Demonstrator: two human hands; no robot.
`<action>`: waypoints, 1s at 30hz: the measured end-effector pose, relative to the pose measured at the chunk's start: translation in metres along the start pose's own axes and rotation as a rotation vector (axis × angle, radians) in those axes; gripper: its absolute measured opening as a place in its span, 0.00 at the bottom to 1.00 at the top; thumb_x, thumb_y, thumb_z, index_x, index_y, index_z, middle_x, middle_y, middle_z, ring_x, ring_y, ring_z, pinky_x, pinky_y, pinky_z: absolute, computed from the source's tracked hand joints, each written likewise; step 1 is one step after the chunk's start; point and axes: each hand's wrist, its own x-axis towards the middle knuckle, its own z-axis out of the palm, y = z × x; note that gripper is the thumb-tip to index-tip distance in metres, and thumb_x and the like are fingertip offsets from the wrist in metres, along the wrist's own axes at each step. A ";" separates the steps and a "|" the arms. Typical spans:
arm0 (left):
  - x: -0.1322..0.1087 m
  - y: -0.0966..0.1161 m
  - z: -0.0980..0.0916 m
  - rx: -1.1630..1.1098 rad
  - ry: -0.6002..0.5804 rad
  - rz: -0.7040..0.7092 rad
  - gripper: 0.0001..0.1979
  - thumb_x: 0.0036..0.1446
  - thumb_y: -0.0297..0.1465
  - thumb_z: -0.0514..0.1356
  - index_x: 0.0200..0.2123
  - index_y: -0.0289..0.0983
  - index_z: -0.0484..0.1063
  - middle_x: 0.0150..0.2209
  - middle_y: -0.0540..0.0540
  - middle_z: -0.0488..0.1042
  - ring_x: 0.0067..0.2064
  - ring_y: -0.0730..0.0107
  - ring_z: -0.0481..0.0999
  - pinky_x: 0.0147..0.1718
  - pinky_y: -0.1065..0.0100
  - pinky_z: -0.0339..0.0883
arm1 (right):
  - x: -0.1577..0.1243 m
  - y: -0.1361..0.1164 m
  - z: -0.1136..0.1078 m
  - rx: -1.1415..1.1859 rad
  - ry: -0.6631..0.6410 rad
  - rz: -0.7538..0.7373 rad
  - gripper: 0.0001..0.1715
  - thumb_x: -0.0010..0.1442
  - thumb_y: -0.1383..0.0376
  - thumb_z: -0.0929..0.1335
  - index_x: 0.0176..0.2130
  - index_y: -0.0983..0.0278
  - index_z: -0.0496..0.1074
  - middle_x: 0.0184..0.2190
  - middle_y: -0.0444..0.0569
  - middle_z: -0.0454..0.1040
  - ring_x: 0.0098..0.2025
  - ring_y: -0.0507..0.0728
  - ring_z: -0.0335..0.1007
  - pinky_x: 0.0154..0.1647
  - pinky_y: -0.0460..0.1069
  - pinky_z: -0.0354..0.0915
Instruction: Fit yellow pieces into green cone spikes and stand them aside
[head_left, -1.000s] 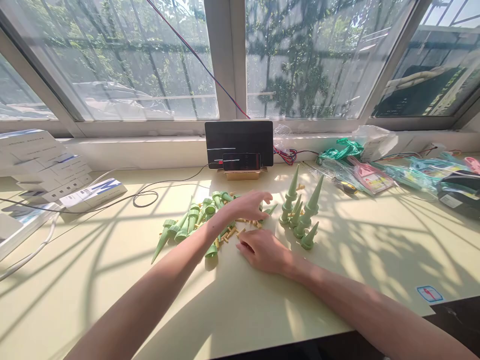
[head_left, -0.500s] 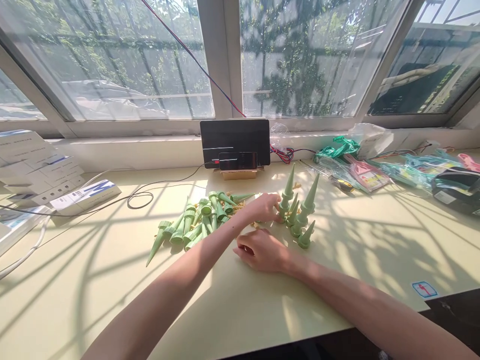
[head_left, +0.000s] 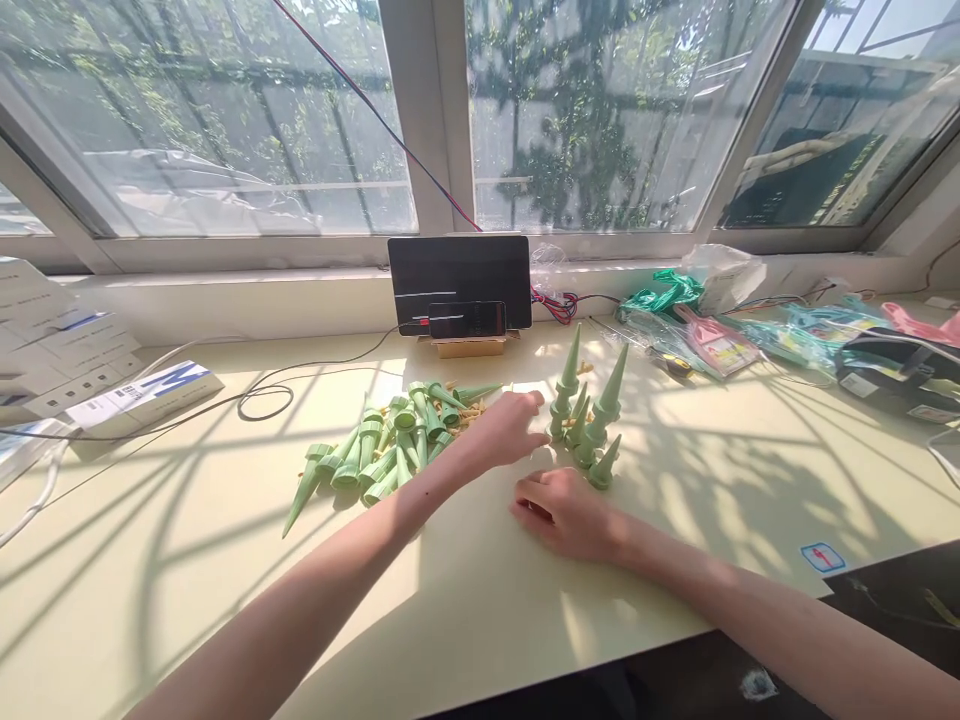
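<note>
Standing green cones (head_left: 583,425) just beyond both hands' fingers (head_left: 531,402).

Sunlit table (head_left: 712,500), big windows (head_left: 600,110)

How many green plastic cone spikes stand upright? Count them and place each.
5 green plastic cone spikes, clustered right of the left hand: tallest, back right, two short between, front. More may be hidden.
</note>
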 end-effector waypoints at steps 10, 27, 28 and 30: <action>0.011 -0.005 0.028 -0.262 0.017 -0.020 0.13 0.50 0.29 0.69 0.39 0.37 0.72 0.36 0.46 0.78 0.33 0.65 0.77 0.29 0.69 0.65 | -0.015 0.022 -0.020 0.015 0.037 -0.034 0.16 0.62 0.69 0.65 0.27 0.60 0.54 0.21 0.41 0.61 0.24 0.50 0.50 0.28 0.47 0.49; 0.024 -0.006 0.048 -0.336 0.025 0.062 0.10 0.48 0.24 0.64 0.32 0.39 0.66 0.28 0.51 0.72 0.29 0.69 0.72 0.26 0.70 0.61 | -0.023 0.032 -0.027 0.028 0.039 -0.042 0.15 0.64 0.69 0.64 0.28 0.60 0.56 0.21 0.39 0.59 0.23 0.50 0.52 0.27 0.47 0.51; 0.024 -0.005 0.048 -0.333 0.020 0.060 0.10 0.48 0.24 0.64 0.32 0.39 0.66 0.27 0.51 0.72 0.29 0.68 0.72 0.26 0.69 0.61 | -0.023 0.033 -0.028 0.031 0.036 -0.044 0.14 0.65 0.69 0.64 0.28 0.60 0.57 0.21 0.39 0.59 0.23 0.50 0.51 0.27 0.47 0.51; 0.024 -0.004 0.047 -0.323 0.011 0.054 0.09 0.49 0.24 0.64 0.33 0.38 0.67 0.28 0.51 0.74 0.29 0.67 0.73 0.27 0.69 0.63 | -0.024 0.034 -0.029 0.034 0.031 -0.044 0.14 0.65 0.69 0.65 0.28 0.60 0.58 0.22 0.39 0.59 0.23 0.50 0.51 0.27 0.47 0.51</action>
